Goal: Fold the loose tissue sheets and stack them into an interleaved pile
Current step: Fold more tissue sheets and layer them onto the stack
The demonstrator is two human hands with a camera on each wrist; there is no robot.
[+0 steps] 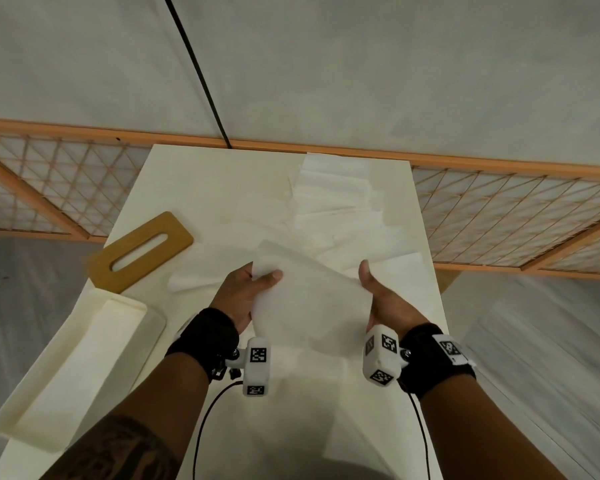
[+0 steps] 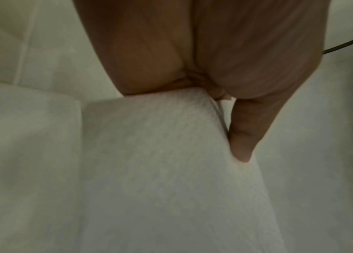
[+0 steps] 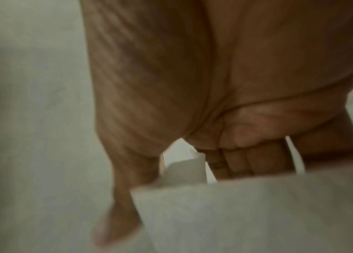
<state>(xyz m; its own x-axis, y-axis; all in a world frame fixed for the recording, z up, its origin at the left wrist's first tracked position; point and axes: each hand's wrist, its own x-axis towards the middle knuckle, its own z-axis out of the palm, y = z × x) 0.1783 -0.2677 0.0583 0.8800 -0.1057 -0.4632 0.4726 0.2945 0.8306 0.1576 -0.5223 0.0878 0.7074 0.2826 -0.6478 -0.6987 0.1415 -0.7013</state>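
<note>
On the left, a long cream plastic tray [image 1: 66, 368] and a brown wooden board with a slot [image 1: 141, 251] are lying on the white table [image 1: 205, 188]. They are well apart from the hands.

The left hand [image 1: 241, 296] is pinching the left edge of the thin white tissue sheet [image 1: 309, 306], thumb on top and fingers under. The sheet is hanging in the air above the table, near the person.

The right hand [image 1: 383, 299] is holding the right edge, fingers curled under it.

Behind, more loose white tissue sheets [image 1: 336, 199] are lying in a messy spread.

The tissue is soft and thin. If the hands are pulling apart too hard, it could tear. If one pinch slips, the sheet could droop and fold crooked.
</note>
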